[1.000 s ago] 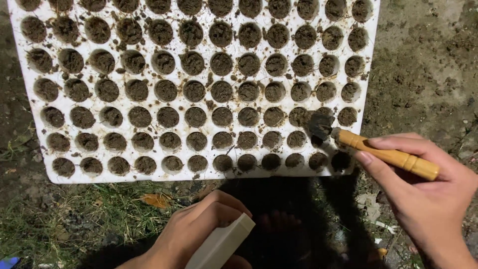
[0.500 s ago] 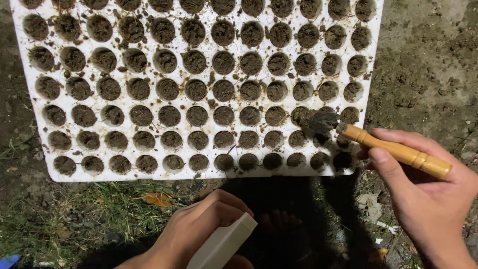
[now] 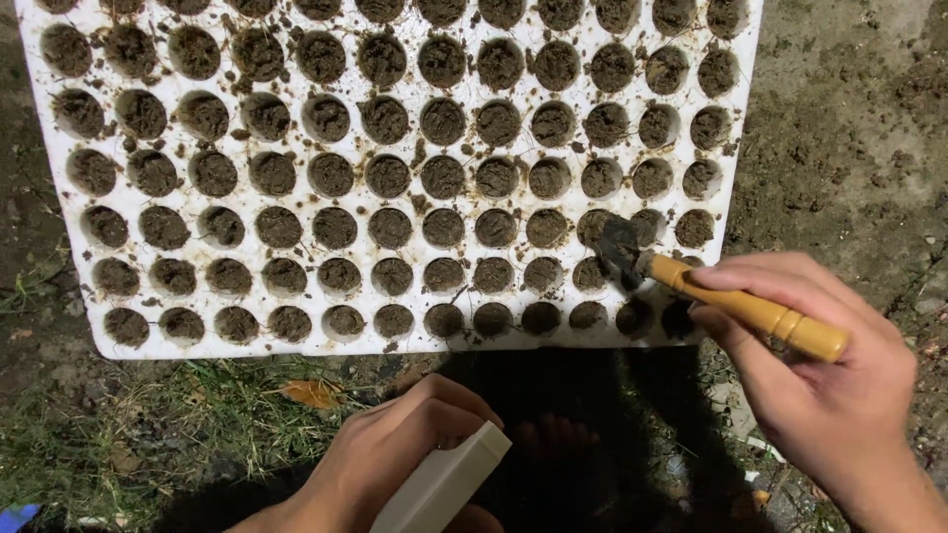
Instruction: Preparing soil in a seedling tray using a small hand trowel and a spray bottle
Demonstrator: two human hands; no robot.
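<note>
On bare ground lies a white seedling tray (image 3: 731, 69), its round cells packed with soil. At its near right corner, the right hand (image 3: 820, 365) closes its grip on a small wooden-handled trowel (image 3: 691, 286), blade in a soil cell. The left hand (image 3: 385, 459), nearer, wraps a white bottle (image 3: 444, 484). Soil-working seems underway; moving cell to cell calls for a steady blade.

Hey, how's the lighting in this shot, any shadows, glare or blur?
Head view: harsh light from the camera side makes the white seedling tray glare slightly; a dark shadow pools on the ground below it, between the left hand and right hand; the brush tip looks a little soft; frame corners darken.
</note>
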